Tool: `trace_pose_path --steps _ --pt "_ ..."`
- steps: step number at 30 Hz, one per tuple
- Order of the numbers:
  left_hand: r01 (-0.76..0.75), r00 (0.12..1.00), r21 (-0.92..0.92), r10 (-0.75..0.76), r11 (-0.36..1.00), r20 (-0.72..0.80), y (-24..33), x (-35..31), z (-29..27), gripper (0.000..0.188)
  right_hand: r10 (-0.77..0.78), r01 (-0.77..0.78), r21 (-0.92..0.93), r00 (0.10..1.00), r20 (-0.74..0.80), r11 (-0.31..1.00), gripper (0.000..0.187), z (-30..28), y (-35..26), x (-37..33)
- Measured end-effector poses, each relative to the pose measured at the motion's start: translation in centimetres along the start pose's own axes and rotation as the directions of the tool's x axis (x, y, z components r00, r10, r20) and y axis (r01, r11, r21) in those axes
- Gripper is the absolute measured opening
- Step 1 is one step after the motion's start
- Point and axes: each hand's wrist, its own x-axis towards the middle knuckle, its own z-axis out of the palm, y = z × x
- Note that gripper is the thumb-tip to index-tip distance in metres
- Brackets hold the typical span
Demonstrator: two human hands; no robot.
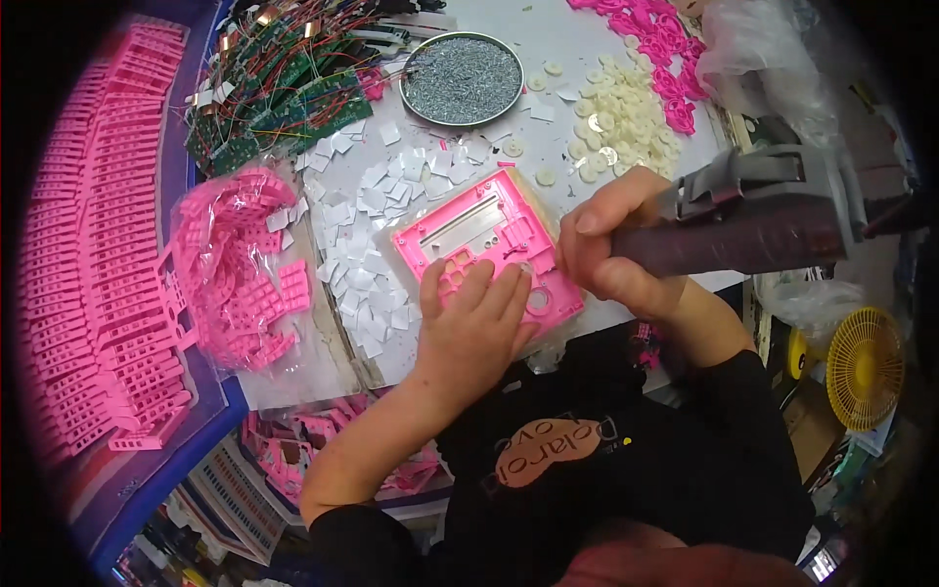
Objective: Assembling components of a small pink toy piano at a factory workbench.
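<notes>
A pink plastic casing (553, 287) with a rectangular window, several holes and a round opening lies tilted on a pale block wrapped in clear plastic. My left hand (469, 318) rests on the casing's near left part, its fingers stretched over the small holes. At the casing's right side, my right hand (626, 240) is wrapped round the end of a dark grey electric screwdriver (734, 235). That tool extends to the right, close to the camera; its tip is hidden by the hand. Beyond the casing stands a round tin (520, 90) of small silver screws.
White square pieces (367, 279) lie scattered left of the casing. Cream plastic discs (626, 117) and pink parts (675, 68) are heaped at far right. Green circuit boards (284, 117) with wires lie far left, beside bagged pink parts (235, 264) and stacked pink pieces (108, 245).
</notes>
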Motion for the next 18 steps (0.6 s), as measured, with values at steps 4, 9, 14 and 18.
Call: trace_pose_path --steps 4,9,14,18 --pt "-0.032 0.999 -0.064 0.034 0.997 0.030 -1.0 0.1 -0.4 0.053 0.002 0.006 -0.151 0.999 0.054 0.989 0.033 0.1 1.3 -0.1" --pt "-0.029 0.999 -0.122 0.031 0.992 0.022 -1.4 0.2 -0.2 0.043 0.094 -0.040 -0.370 0.987 0.129 0.928 0.023 -0.1 3.7 -0.7" --pt "0.008 0.998 -0.152 -0.017 0.988 -0.061 -1.0 -0.4 1.0 0.032 0.140 -0.020 -0.450 0.962 0.233 0.893 0.021 0.2 3.4 0.2" --pt "-0.033 0.992 -0.335 -0.011 0.942 -0.129 -2.0 -0.5 -0.5 0.034 0.239 -0.198 -0.229 0.956 0.171 0.953 0.031 0.1 3.4 2.9"
